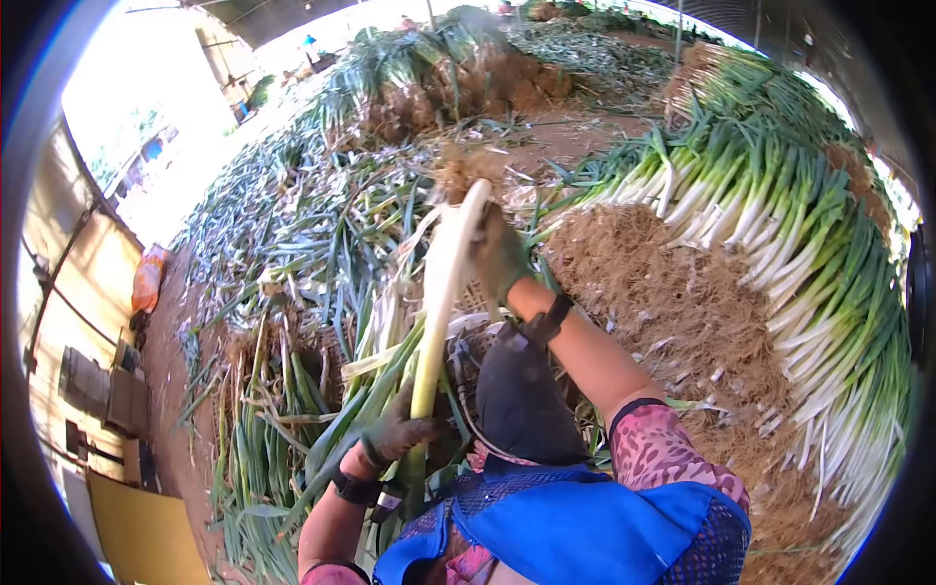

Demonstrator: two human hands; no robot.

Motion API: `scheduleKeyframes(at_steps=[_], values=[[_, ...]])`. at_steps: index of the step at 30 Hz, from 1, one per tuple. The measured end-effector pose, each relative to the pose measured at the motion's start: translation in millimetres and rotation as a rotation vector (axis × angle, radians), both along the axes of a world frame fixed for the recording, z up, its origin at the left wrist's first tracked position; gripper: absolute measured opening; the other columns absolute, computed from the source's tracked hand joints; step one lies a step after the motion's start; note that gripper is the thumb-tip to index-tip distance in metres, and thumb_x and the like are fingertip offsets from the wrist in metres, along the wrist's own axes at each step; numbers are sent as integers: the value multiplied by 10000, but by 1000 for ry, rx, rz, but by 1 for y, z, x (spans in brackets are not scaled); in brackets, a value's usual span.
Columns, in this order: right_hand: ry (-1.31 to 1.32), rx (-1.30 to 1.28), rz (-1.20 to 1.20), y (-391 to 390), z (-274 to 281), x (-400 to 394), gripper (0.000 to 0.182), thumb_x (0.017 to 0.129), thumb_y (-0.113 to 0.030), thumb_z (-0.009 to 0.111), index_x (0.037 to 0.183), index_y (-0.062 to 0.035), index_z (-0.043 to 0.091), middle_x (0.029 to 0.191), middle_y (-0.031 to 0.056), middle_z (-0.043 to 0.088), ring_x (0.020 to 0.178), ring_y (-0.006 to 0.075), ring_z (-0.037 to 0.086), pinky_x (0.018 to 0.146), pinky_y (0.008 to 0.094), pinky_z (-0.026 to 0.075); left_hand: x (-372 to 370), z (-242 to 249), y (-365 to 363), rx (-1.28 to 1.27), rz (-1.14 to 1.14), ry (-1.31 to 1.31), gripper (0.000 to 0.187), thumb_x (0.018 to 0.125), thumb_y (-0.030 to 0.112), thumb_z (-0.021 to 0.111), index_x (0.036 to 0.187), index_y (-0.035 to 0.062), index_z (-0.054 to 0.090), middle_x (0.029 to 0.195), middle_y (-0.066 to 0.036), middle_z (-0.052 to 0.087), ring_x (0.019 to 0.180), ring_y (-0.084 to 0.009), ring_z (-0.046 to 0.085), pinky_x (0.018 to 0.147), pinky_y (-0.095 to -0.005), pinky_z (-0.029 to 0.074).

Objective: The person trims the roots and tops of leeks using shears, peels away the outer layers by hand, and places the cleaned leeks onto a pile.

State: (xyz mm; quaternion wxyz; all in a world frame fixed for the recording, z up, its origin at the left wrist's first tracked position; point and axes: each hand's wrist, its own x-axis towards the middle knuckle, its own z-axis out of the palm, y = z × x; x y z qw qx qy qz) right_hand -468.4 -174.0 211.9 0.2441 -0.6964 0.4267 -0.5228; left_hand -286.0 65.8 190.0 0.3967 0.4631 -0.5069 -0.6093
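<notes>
A long green onion [437,336], with a white shank and pale green upper stem, stands slanted in front of me. My left hand [402,429], in a dark glove, is wrapped round its green part low down. Near the white end, my gloved right hand [499,255] is closed against the stalk, its fingers partly hidden behind it. Brown roots [463,174] show just beyond that end. Loose pale outer leaves [392,317] hang beside the stalk. A dark rounded object [526,400] sits between my forearms.
Cleaned green onions [780,253] lie in a long curved row on the right, beside a heap of brown roots [663,292]. Discarded leaves [283,234] cover the ground on the left. Untrimmed green onions [419,88] are piled at the back. Boxes [97,385] stand along the left wall.
</notes>
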Motion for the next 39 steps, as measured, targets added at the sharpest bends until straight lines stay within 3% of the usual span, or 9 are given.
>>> scheduleKeyframes(at_steps=[2,4,7,10,12,16,25,36,39], values=[[-240,300,106,-55,-11,-10,365,776,-230,757,1099,-84,673,1004,138,710,898,304,687,812,391,533,10,-7,4,65,-63,-21,669,757,144,737,1360,53,461,1001,-19,607,863,-130,594,763,-265,507],[1615,4,-159,-38,65,-41,597,651,-581,782,1143,-251,701,1114,-49,689,1109,155,604,961,321,381,21,-8,5,157,-119,-43,680,743,136,739,1358,40,465,1037,-31,622,891,-136,609,780,-267,512],[1647,-274,-578,-104,22,-77,403,696,-479,776,1040,-274,730,1014,-16,718,1016,205,653,874,353,457,33,-10,12,255,-122,-1,573,748,129,737,1264,6,520,1032,-52,631,900,-153,611,781,-283,510],[1060,-55,-569,-180,-10,-158,424,777,-394,727,1089,-110,694,942,83,728,878,223,714,711,326,556,48,-13,28,258,-112,130,486,747,110,733,1193,-5,579,1062,-79,641,935,-172,613,819,-303,506],[-548,472,-114,-136,21,-162,236,916,-206,615,1063,-30,670,924,78,693,836,213,675,730,309,556,69,-24,37,199,-125,120,485,742,94,729,1194,-9,586,1086,-90,644,961,-178,613,839,-314,510],[186,-33,427,-88,6,-122,368,940,-257,599,1221,-22,568,1065,76,652,954,192,636,851,307,529,83,-47,42,571,-17,379,537,715,85,705,1219,-47,578,1031,-143,670,887,-243,663,819,-346,543],[-565,515,1416,-23,-56,-35,398,930,-190,658,1285,-54,541,1186,76,621,1051,177,597,921,342,510,61,-13,34,587,-202,498,643,664,54,691,1276,-65,532,1106,-164,656,982,-278,647,894,-378,511],[1012,-344,124,-131,-5,-140,369,858,-214,689,1202,-108,610,1147,98,664,1040,232,625,956,375,482,86,-42,30,379,-177,155,571,748,120,708,1265,-46,535,1113,-132,661,923,-203,654,835,-317,529],[-123,75,-18,-123,34,-209,308,979,-226,473,1134,-50,672,1145,78,697,1113,191,627,1025,347,449,62,-8,39,324,-181,67,622,742,143,725,1304,-21,515,1135,-108,647,903,-182,647,807,-293,537]])
